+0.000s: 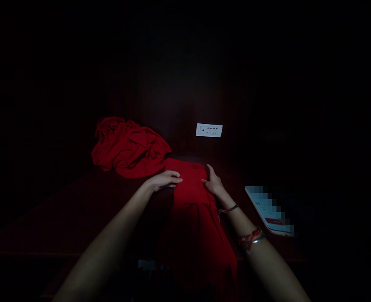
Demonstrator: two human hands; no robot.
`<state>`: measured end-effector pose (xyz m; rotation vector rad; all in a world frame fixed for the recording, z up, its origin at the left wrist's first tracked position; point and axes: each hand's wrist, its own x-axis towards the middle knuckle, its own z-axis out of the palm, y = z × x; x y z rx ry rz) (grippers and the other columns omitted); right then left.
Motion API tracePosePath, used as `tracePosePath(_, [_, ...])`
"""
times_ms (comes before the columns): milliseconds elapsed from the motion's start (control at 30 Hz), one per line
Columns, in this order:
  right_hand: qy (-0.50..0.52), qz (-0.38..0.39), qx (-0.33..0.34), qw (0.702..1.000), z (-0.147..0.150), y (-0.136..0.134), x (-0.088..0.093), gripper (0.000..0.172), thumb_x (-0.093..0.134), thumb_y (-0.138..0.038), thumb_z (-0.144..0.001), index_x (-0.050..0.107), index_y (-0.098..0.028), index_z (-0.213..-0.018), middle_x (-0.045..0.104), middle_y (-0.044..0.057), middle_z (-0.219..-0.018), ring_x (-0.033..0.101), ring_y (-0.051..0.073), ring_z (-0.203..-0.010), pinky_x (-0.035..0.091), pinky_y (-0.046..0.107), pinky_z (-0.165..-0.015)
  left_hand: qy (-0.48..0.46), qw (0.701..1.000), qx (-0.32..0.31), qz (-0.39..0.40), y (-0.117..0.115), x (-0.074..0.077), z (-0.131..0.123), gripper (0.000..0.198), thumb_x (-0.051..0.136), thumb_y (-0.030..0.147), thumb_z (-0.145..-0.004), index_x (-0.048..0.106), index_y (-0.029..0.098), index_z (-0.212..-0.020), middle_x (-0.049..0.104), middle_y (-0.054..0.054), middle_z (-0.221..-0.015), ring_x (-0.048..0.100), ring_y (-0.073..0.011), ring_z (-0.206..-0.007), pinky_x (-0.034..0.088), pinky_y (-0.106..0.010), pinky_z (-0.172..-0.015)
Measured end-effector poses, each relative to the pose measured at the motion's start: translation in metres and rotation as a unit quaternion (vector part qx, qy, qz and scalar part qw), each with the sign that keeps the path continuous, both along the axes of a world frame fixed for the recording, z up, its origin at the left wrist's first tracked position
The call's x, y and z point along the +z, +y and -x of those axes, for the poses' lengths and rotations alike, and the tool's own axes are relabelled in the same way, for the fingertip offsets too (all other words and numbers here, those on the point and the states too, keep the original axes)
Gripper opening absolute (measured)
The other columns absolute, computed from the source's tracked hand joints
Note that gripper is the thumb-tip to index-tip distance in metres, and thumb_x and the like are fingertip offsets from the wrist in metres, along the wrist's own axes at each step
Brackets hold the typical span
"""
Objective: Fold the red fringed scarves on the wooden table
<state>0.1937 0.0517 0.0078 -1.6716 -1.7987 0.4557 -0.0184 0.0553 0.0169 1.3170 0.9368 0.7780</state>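
A red scarf [190,188] stretches between my hands and hangs down toward me over the table's front edge. Its far part lies bunched in a crumpled heap with fringe at the back left, seemingly joined to the flat part. My left hand [166,179] grips the left edge of the cloth, thumb on top and fingers curled. On the opposite edge, my right hand [213,182] holds the scarf with its thumb toward the middle and the fingers partly behind the fabric. Bracelets circle my right wrist and forearm.
The dark table [62,209] carries a lit phone or tablet [267,212], partly pixelated, to the right of my right forearm. A white socket plate [209,130] is on the wall behind. The surroundings are very dark. Below the table edge, a pale object [146,264] is indistinct.
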Motion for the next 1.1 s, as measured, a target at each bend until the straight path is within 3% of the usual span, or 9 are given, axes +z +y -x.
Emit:
tracePosePath(100, [0.004,-0.014,0.001,1.0,-0.002,0.002,0.0,0.068,0.052,-0.016,-0.067,0.022,-0.018,-0.128,0.056,0.009,-0.099,0.053,0.02,-0.089,0.038,0.029,-0.08,-0.106,0.993,0.037,0.024,0.003,-0.007,-0.005,0.018,0.067,0.016,-0.057,0.051,0.015,-0.063,0.054,0.002,-0.07,0.052,-0.0072,-0.067,0.043,-0.018,-0.066])
tracePosePath(233, [0.089,-0.04,-0.02,0.995,-0.007,0.012,-0.003,0.065,0.055,-0.016,-0.063,0.032,-0.02,-0.123,0.056,0.004,-0.086,0.053,0.015,-0.076,0.041,0.027,-0.072,-0.203,0.979,0.021,0.018,0.009,-0.015,-0.001,0.017,0.066,0.015,-0.058,0.05,0.016,-0.063,0.056,0.001,-0.07,0.054,-0.0083,-0.066,0.044,-0.02,-0.068])
tracePosePath(367, [0.224,-0.015,0.007,0.975,-0.008,0.016,-0.009,0.066,0.053,-0.016,-0.062,0.029,-0.02,-0.123,0.051,-0.003,-0.069,0.05,0.01,-0.061,0.042,0.023,-0.061,-0.155,0.986,0.011,0.057,0.009,-0.016,0.005,0.022,0.068,0.014,-0.055,0.053,0.015,-0.071,0.057,0.0,-0.071,0.055,-0.0083,-0.063,0.045,-0.018,-0.062])
tracePosePath(467, [0.252,0.002,0.056,0.966,-0.006,0.015,-0.012,0.066,0.053,-0.016,-0.062,0.028,-0.018,-0.123,0.048,-0.005,-0.067,0.048,0.008,-0.059,0.041,0.021,-0.058,-0.109,0.989,0.012,0.096,0.008,-0.016,0.009,0.031,0.069,0.009,-0.052,0.056,0.016,-0.078,0.059,-0.002,-0.076,0.057,-0.0099,-0.067,0.045,-0.019,-0.062])
tracePosePath(667, [0.067,-0.022,0.04,0.997,-0.004,0.001,0.003,0.063,0.052,-0.02,-0.067,0.027,-0.017,-0.125,0.053,0.005,-0.09,0.051,0.014,-0.078,0.04,0.028,-0.074,-0.18,0.979,-0.045,0.087,0.011,-0.021,0.016,0.019,0.066,0.018,-0.059,0.055,0.015,-0.074,0.059,-0.004,-0.079,0.056,-0.014,-0.073,0.044,-0.028,-0.074])
tracePosePath(800, [-0.065,-0.084,0.029,0.994,-0.006,-0.051,0.025,0.06,0.049,-0.031,-0.072,0.026,-0.016,-0.125,0.045,0.013,-0.112,0.047,0.021,-0.096,0.035,0.033,-0.082,-0.159,0.986,-0.023,0.053,0.015,-0.024,0.014,0.019,0.067,0.011,-0.057,0.055,0.015,-0.07,0.058,-0.002,-0.076,0.054,-0.013,-0.071,0.044,-0.024,-0.069])
tracePosePath(900, [-0.136,-0.038,0.096,0.985,0.002,-0.101,0.029,0.061,0.048,-0.036,-0.073,0.023,-0.023,-0.127,0.054,0.009,-0.099,0.054,0.02,-0.085,0.04,0.029,-0.071,-0.091,0.995,0.003,0.032,0.016,-0.023,0.009,0.029,0.068,0.011,-0.054,0.055,0.018,-0.079,0.055,0.0,-0.083,0.053,-0.0108,-0.072,0.043,-0.018,-0.062])
tracePosePath(967, [-0.201,-0.028,0.082,0.976,0.01,-0.12,0.024,0.061,0.05,-0.031,-0.072,0.024,-0.023,-0.127,0.056,0.01,-0.095,0.054,0.021,-0.083,0.041,0.028,-0.067,-0.055,0.998,-0.001,0.009,0.014,-0.021,0.008,0.035,0.068,0.012,-0.055,0.055,0.02,-0.086,0.054,0.001,-0.087,0.053,-0.0082,-0.07,0.041,-0.014,-0.057])
tracePosePath(1100, [-0.21,-0.062,0.023,0.976,0.015,-0.119,0.01,0.048,0.038,-0.016,-0.075,0.032,-0.02,-0.123,0.059,0.009,-0.086,0.056,0.018,-0.075,0.04,0.026,-0.065,-0.082,0.995,-0.057,0.008,0.008,-0.021,0.013,0.031,0.058,0.024,-0.069,0.052,0.02,-0.099,0.053,-0.001,-0.083,0.05,-0.0064,-0.061,0.039,-0.016,-0.052])
